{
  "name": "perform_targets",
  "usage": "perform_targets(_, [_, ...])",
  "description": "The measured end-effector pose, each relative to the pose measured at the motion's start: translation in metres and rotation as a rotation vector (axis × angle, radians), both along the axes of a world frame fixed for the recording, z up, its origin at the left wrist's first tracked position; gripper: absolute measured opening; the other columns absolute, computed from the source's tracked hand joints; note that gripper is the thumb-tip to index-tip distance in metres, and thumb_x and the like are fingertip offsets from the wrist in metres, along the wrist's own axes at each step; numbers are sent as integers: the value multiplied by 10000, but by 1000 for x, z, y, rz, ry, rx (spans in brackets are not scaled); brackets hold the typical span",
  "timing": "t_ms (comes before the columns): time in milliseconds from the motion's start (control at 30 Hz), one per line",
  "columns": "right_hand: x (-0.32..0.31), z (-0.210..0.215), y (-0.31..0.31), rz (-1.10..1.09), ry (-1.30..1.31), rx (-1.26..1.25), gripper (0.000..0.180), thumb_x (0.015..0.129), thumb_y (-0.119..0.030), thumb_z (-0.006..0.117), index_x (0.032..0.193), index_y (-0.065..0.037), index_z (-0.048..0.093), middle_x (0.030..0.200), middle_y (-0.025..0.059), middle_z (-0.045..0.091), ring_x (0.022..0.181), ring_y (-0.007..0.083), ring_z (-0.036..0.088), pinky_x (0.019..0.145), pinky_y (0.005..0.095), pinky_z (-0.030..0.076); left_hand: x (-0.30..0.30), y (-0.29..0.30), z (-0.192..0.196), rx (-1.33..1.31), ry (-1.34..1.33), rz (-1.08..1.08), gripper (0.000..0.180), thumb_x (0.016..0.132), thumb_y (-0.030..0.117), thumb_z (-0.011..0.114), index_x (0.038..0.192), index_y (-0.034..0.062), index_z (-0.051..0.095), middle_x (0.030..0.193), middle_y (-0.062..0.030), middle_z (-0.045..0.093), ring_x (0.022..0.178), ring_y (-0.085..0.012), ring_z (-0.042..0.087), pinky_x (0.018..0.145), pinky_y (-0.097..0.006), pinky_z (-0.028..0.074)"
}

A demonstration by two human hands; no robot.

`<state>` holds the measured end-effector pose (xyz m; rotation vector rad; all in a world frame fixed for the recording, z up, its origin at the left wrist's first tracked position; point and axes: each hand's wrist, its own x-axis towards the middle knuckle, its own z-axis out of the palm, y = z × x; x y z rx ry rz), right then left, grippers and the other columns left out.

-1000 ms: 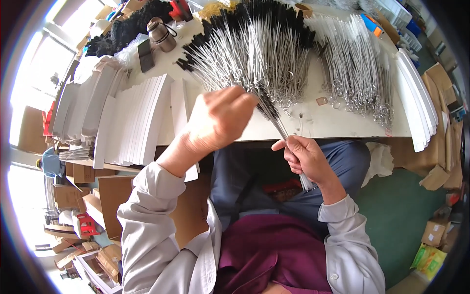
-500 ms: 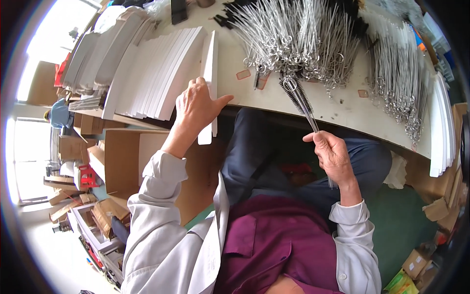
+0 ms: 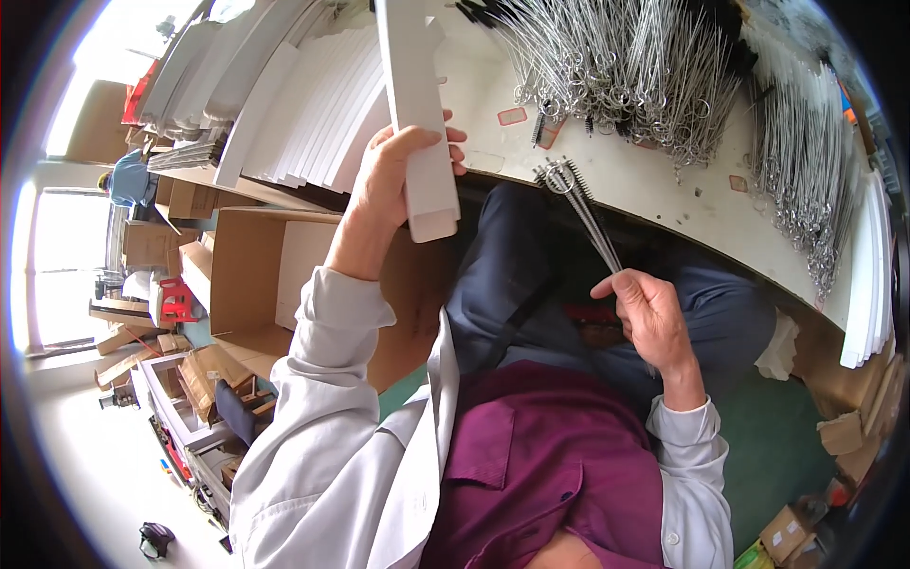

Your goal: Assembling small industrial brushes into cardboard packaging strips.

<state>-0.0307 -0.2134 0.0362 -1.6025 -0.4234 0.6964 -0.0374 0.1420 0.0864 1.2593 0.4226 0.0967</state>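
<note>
My left hand [image 3: 391, 169] is wrapped round a long narrow white box [image 3: 417, 90], held up at the table's front edge with its lower end tilted toward me. Several similar white boxes [image 3: 318, 114] stand in a row just left of it. Over my lap, my right hand [image 3: 654, 318] pinches the thin wire handles of a few wire brushes [image 3: 590, 216]. Their dark bristles and ring ends point up and away, toward the table. Beyond them lies a large heap of wire brushes [image 3: 630, 81] with looped metal ends.
Another bundle of thin wire pieces [image 3: 806, 171] lies at the table's right, beside white boxes [image 3: 867, 275]. Small red-edged cards [image 3: 512, 116] rest on the tabletop [image 3: 479, 81]. An open cardboard box [image 3: 251, 275] stands at my left below the table. Far left is a person in blue [image 3: 129, 177].
My left hand has closed round the white box and lifted it off the table. My right hand still holds the brushes, nearly in place. The view has shifted slightly.
</note>
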Motion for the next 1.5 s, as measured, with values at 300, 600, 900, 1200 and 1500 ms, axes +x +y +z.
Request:
perform_targets(300, [-20, 19, 3, 190, 333, -23, 479, 1099, -383, 524, 902, -4, 741, 590, -76, 371, 550, 41, 317, 491, 258, 272, 17, -29, -6, -209, -298, 123, 487, 923, 111, 624, 1349, -77, 482, 1015, -228, 681, 814, -250, 678, 753, -418, 596])
perform_targets(600, [-19, 10, 11, 177, 333, -48, 490, 1096, -385, 529, 883, 8, 730, 575, -69, 377, 526, 40, 317, 476, 263, 271, 11, -60, -4, -197, -368, 154, 447, 961, 185, 631, 1335, -29, 514, 1007, -199, 653, 832, -240, 624, 783, -396, 551])
perform_targets(900, [-6, 5, 13, 195, 457, -69, 544, 1085, -445, 530, 860, 13, 718, 562, -71, 371, 476, 34, 312, 440, 251, 271, 6, -86, -19, -257, -300, 158, 416, 966, 214, 634, 1267, -58, 540, 984, -203, 648, 795, -246, 630, 756, -403, 547])
perform_targets(1200, [24, 13, 41, 140, 229, -131, 308, 1034, -304, 647, 1042, -1, 700, 628, -4, 566, 537, 65, 502, 491, 264, 405, 10, -121, -47, -469, -214, 200, 341, 993, 312, 639, 1129, 4, 585, 943, -167, 643, 804, -245, 642, 802, -418, 553])
perform_targets(1500, [4, 20, -22, 126, 220, -151, 326, 1014, -268, 694, 1094, 48, 688, 733, 30, 675, 634, 71, 592, 575, 259, 478, 17, -103, -43, -481, -262, 329, 379, 996, 317, 644, 1140, -22, 555, 957, -188, 630, 848, -269, 614, 842, -432, 557])
